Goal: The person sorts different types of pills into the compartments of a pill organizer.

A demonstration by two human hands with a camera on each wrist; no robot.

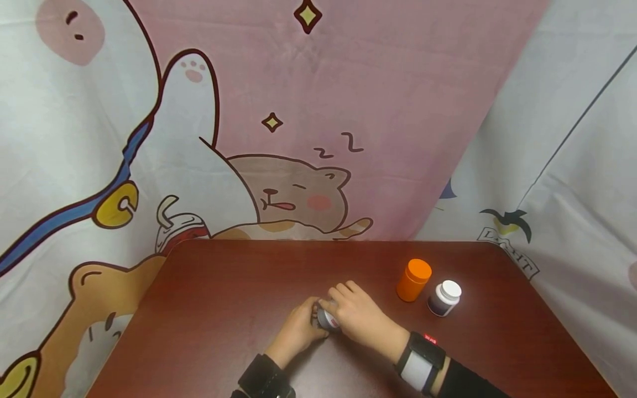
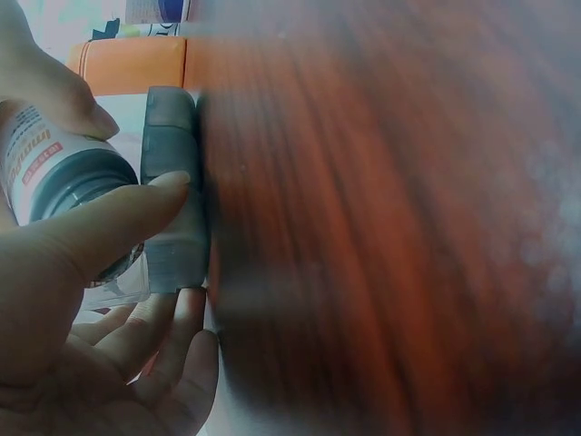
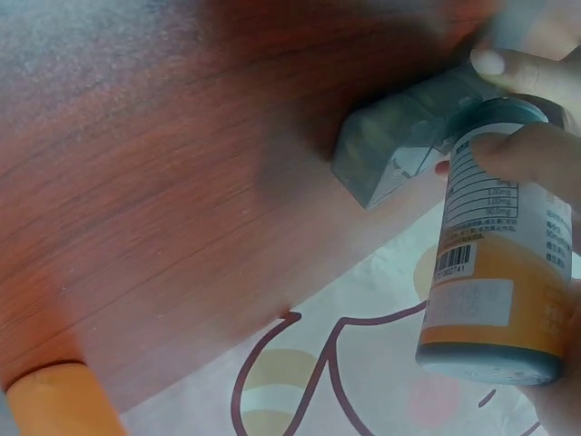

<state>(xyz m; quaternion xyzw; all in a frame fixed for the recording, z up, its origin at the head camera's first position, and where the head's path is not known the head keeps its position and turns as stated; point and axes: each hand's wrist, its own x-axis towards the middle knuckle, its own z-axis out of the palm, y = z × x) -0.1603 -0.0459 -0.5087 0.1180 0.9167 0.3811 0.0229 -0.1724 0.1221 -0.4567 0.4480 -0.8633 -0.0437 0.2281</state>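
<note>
My right hand [image 1: 354, 312] grips a supplement bottle [image 3: 495, 263] with a white and orange label and a dark grey base. Tipped over, the bottle has its dark neck [image 2: 86, 177] down at a translucent grey pill organizer [image 2: 171, 150] with several compartments. My left hand [image 2: 82, 318] holds that organizer on the table, the thumb over its near side and the other fingers beneath one end. In the right wrist view, the organizer [image 3: 399, 136] shows a clear lid or wall beside the bottle. The bottle's mouth is hidden by the left thumb, so I cannot see whether anything comes out.
An orange bottle [image 1: 414, 281] stands to the right on the brown table [image 1: 224, 287]. Beside it is a smaller bottle [image 1: 444, 298] with a white cap and dark label. A printed cartoon cloth [image 1: 398, 83] hangs behind the table's far edge.
</note>
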